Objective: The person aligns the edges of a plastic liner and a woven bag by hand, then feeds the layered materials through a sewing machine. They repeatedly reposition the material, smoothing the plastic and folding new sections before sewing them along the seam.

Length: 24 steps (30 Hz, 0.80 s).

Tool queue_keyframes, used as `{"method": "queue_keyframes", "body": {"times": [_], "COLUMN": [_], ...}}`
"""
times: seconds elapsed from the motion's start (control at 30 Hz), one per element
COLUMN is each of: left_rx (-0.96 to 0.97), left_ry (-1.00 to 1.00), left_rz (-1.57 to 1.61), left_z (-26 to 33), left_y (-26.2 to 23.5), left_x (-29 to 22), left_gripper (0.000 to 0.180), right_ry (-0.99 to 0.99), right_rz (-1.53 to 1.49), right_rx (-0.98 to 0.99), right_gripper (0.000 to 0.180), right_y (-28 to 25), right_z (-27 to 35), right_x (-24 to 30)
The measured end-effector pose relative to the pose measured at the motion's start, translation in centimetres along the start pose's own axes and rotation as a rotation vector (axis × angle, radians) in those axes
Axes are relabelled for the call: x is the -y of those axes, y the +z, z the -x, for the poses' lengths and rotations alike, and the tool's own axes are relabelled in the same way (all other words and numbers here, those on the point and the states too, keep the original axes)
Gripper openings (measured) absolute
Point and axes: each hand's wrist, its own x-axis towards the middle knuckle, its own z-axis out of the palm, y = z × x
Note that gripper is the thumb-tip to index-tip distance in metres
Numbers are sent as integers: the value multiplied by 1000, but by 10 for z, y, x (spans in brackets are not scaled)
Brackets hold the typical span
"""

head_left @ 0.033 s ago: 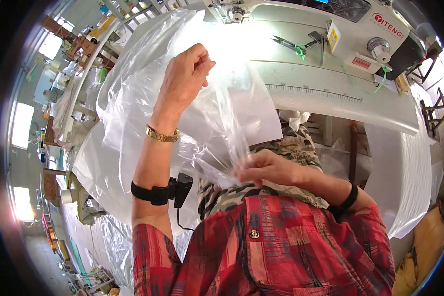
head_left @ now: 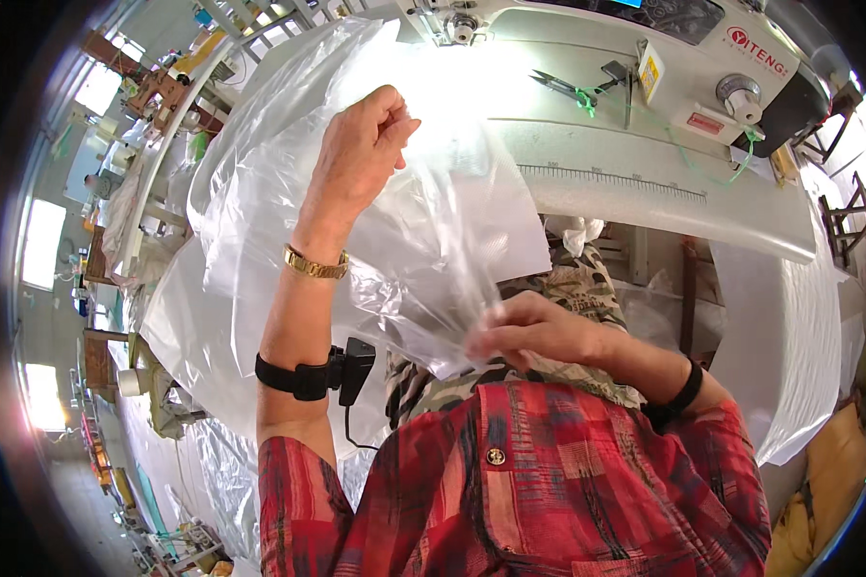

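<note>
A large sheet of clear plastic film [head_left: 394, 231] hangs in creases from the sewing table down to my lap. High up beside the bright glare, my left hand [head_left: 361, 144] is closed in a pinch on the film's upper part. Lower, over my thighs, my right hand [head_left: 534, 329] is closed on the film's lower edge; its fingertips are smeared by motion. Between the two hands the film is drawn into folds. A flat white sheet [head_left: 515, 221] shows behind and beside these folds. Glare hides the film near the needle area.
A sewing machine [head_left: 683, 48] spans the table's far right. Dark scissors [head_left: 560, 87] with green thread lie on the table [head_left: 635, 163], whose front edge carries a ruler scale. White sheeting [head_left: 779, 356] hangs at right. More film [head_left: 231, 471] lies at lower left.
My right hand has shifted slightly to the right, and the film's lower folds have moved with it. My left hand stays in place.
</note>
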Motion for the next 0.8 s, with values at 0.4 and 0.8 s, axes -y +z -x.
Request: {"method": "queue_keyframes", "body": {"times": [0.4, 0.8], "left_rx": [-120, -221], "left_ry": [59, 56], "left_rz": [60, -40], "left_z": [8, 13], "left_y": [17, 23], "left_x": [-5, -11], "left_gripper": [14, 14], "right_ry": [-123, -507], "right_rz": [1387, 1255], "right_rx": [-400, -725], "right_gripper": [31, 21], "right_y": [-20, -55], "right_z": [58, -68], "right_x": [35, 91]}}
